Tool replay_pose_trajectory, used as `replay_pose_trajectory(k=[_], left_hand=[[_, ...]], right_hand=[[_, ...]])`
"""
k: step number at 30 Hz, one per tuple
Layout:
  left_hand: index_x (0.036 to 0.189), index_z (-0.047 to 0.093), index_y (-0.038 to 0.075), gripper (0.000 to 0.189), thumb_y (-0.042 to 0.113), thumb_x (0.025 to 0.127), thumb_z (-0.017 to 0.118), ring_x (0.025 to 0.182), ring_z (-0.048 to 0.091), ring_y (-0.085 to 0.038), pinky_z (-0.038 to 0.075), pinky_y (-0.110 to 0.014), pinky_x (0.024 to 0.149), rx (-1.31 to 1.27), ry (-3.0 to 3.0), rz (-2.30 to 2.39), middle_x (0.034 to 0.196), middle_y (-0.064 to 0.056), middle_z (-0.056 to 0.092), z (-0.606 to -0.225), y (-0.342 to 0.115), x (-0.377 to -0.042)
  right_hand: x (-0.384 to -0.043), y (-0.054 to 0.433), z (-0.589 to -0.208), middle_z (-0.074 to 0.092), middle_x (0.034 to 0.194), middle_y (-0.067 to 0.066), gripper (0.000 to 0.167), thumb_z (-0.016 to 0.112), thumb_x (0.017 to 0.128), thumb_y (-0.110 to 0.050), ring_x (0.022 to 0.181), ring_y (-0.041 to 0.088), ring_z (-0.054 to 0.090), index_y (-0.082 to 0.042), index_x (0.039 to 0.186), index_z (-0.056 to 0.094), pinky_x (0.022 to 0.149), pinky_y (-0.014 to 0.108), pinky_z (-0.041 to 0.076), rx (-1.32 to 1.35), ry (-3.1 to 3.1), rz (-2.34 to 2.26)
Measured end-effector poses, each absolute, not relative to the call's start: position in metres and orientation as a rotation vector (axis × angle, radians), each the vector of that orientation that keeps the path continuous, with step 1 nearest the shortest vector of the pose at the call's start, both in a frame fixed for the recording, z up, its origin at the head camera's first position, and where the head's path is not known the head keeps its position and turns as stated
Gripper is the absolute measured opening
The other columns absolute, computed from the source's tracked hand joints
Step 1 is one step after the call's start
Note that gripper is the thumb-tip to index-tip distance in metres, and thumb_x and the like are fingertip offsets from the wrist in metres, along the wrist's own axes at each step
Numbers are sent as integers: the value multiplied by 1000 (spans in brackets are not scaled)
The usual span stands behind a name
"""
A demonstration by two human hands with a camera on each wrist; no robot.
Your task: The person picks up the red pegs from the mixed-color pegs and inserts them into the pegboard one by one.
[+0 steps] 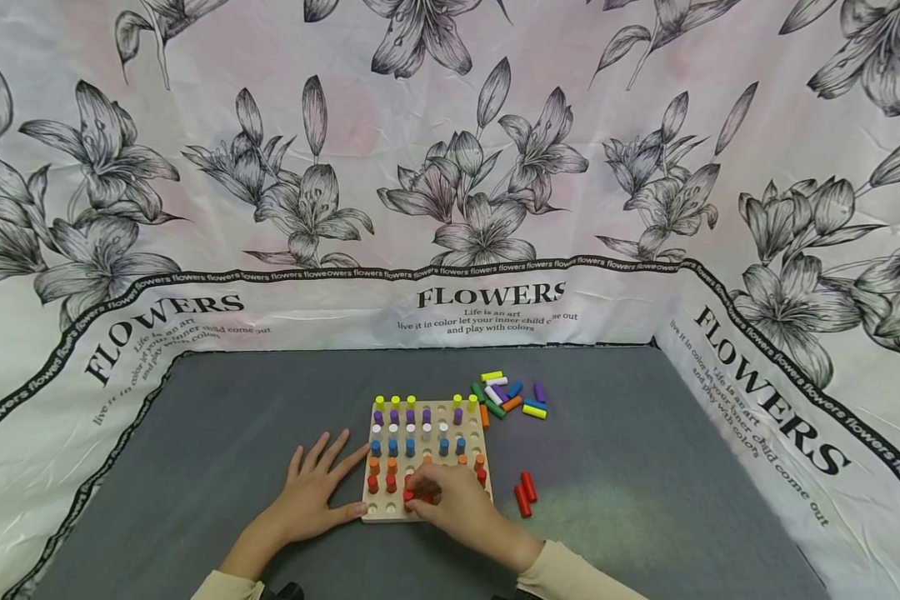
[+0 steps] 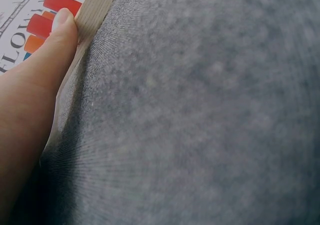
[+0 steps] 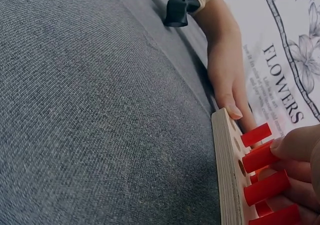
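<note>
A wooden pegboard lies on the table with rows of coloured pegs standing in its holes. My right hand is over its near part, where thumb and fingers pinch a red peg close over a hole. Other red pegs stand beside it in the right wrist view, partly behind the fingers. Flat on the table at the board's left side is my left hand, fingers spread. Its thumb touches the near left corner. Orange, blue, white, purple and yellow pegs fill rows farther back, with some holes bare.
Two loose red pegs lie right of the board. A pile of mixed pegs lies by its far right corner. The grey table meets a flower-printed cloth at the back and sides.
</note>
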State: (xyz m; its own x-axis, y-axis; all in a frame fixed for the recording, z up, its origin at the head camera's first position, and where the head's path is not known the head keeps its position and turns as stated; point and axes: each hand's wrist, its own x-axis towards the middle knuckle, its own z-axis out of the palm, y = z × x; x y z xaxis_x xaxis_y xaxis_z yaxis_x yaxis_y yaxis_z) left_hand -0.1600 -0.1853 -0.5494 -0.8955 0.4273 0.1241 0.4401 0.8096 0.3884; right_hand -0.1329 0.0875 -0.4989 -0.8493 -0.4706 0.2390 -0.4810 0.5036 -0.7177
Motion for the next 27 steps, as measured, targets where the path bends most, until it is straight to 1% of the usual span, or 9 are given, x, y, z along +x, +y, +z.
replay_pose_trajectory(k=[5, 8, 15, 21, 27], left_hand=[[153, 37, 37, 82, 68, 82, 64, 145, 26, -52, 14, -79, 106, -744, -2882, -651, 160, -18, 33, -547, -185, -159], [153, 35, 40, 81, 70, 83, 62, 145, 25, -52, 13, -78, 106, -749, -2881, -632, 160, -18, 32, -548, -185, -159], [152, 40, 35, 82, 66, 80, 67, 143, 28, -53, 14, -79, 105, -740, -2866, -665, 158, -20, 36, -543, -184, -157], [152, 40, 31, 82, 67, 82, 65, 146, 27, -51, 15, -79, 107, -721, -2912, -622, 160, -18, 33, -538, -183, -156], [154, 37, 33, 82, 68, 84, 63, 148, 24, -48, 15, -78, 109, -704, -2980, -577, 163, -15, 29, -536, -182, -156]], right_hand=[[-133, 88, -500, 76, 90, -4, 13, 79, 85, -15, 81, -6, 66, -16, 96, 71, 70, 13, 55, 853, -2727, 1289], [-133, 88, -501, 75, 89, -5, 13, 79, 85, -16, 80, -7, 65, -17, 95, 71, 69, 12, 54, 842, -2731, 1282], [-133, 88, -502, 75, 88, -6, 13, 80, 84, -18, 78, -8, 63, -17, 93, 71, 68, 13, 53, 832, -2738, 1262], [-134, 87, -503, 75, 88, -6, 13, 80, 84, -18, 77, -8, 63, -17, 93, 71, 68, 13, 53, 836, -2739, 1247], [-134, 88, -503, 75, 88, -5, 12, 80, 85, -18, 78, -8, 63, -17, 93, 72, 69, 13, 53, 843, -2740, 1262]])
